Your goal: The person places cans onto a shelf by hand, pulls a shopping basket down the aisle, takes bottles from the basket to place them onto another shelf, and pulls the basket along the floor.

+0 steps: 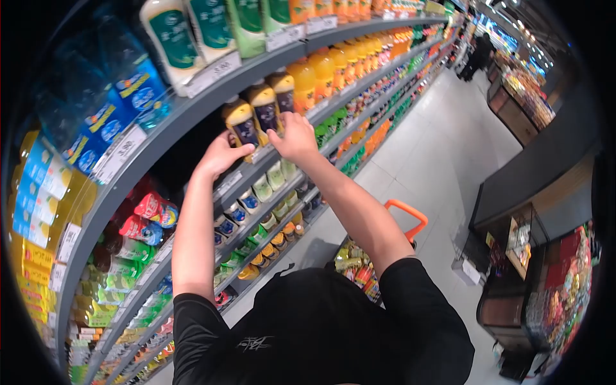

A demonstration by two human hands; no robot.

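Observation:
Several yellow-capped bottles with dark purple labels stand in a row on a middle shelf. My left hand [223,156] is at the left side of the nearest bottle [242,122], its thumb across the front near the base. My right hand [296,137] grips around the neighbouring bottle [264,108], thumb at the front and fingers at its right side. Another such bottle [282,92] stands just behind the right hand's fingers. Part of each hand's grip is hidden by the bottles.
Orange juice bottles [323,70] continue along the shelf. Above are white and green cartons [212,29]; large blue-labelled bottles [141,93] stand left. A cart with an orange handle [410,215] is beside me on the right. Display stands [513,102] line the aisle's far side.

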